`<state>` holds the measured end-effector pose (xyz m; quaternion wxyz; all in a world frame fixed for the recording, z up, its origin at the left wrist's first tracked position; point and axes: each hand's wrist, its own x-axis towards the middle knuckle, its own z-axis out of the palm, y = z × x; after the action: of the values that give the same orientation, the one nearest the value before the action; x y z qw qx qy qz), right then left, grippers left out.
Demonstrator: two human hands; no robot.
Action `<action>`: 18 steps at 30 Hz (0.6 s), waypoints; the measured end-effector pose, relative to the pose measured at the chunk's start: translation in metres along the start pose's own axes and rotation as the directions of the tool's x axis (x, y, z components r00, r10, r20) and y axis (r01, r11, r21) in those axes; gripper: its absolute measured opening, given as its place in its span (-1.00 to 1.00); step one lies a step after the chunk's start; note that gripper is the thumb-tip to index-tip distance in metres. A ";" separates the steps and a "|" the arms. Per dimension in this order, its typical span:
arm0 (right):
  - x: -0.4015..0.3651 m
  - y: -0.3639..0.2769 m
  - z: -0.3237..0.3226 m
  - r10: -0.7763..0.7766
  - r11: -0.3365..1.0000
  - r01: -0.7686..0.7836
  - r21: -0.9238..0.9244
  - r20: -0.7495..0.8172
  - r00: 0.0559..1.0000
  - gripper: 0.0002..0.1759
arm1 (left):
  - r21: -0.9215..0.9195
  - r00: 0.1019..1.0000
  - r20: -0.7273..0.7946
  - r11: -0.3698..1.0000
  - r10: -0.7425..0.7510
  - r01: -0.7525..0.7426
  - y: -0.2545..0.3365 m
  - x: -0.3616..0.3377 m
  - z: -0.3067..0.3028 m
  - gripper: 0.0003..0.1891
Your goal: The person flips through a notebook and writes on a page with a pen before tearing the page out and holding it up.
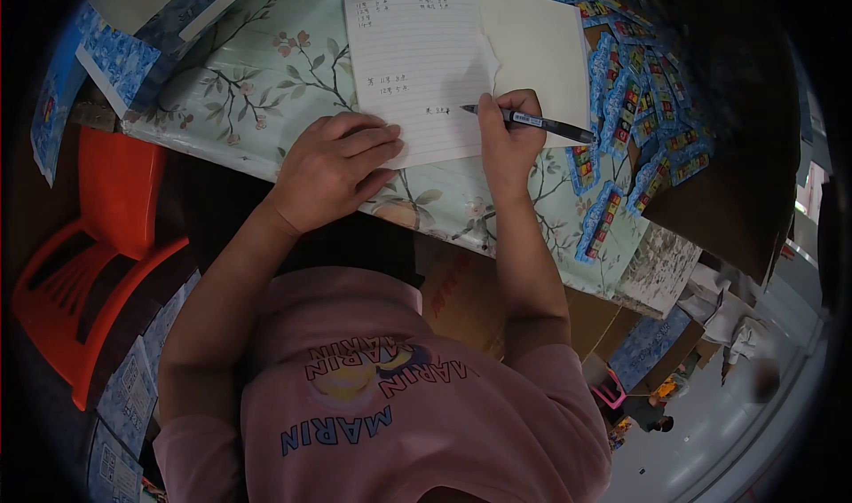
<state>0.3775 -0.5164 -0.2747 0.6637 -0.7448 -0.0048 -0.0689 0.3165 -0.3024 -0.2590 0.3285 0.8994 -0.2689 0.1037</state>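
Note:
An open notebook (pixel 417 51) with lined pages lies on the flowered tablecloth (pixel 257 86), with several short lines of handwriting on its left page. My right hand (pixel 515 139) grips a dark pen (pixel 559 129), its tip at the end of the lowest written line. Resting at the notebook's lower left corner, my left hand (pixel 342 161) has its fingers bent and slightly apart, with nothing held in them. Many small blue packets (pixel 621 104) lie in a heap just right of the notebook.
An orange chair (pixel 120 192) stands at the left. Blue printed boxes (pixel 124 51) are at the upper left. A brown cardboard box (pixel 737 210) stands beside the packets at the right. A person (pixel 652 412) is far off at the lower right.

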 end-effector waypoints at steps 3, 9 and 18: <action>0.000 0.001 0.000 0.008 1.000 -0.008 0.004 0.007 1.000 -0.77 | -0.002 1.000 -0.003 1.000 0.002 -0.002 0.000 0.000 0.000 -0.68; 0.001 -0.003 0.003 0.010 1.000 -0.010 -0.010 -0.025 1.000 -0.77 | -0.008 1.000 -0.001 1.000 -0.005 0.005 0.000 -0.001 0.000 -0.69; 0.000 -0.002 0.001 0.014 0.999 -0.014 -0.029 -0.005 1.000 -0.77 | 0.000 1.000 0.001 1.000 -0.010 0.010 -0.001 -0.001 0.001 -0.68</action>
<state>0.3772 -0.5147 -0.2734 0.6531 -0.7544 0.0031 -0.0660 0.3158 -0.3021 -0.2605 0.3288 0.9010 -0.2644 0.1014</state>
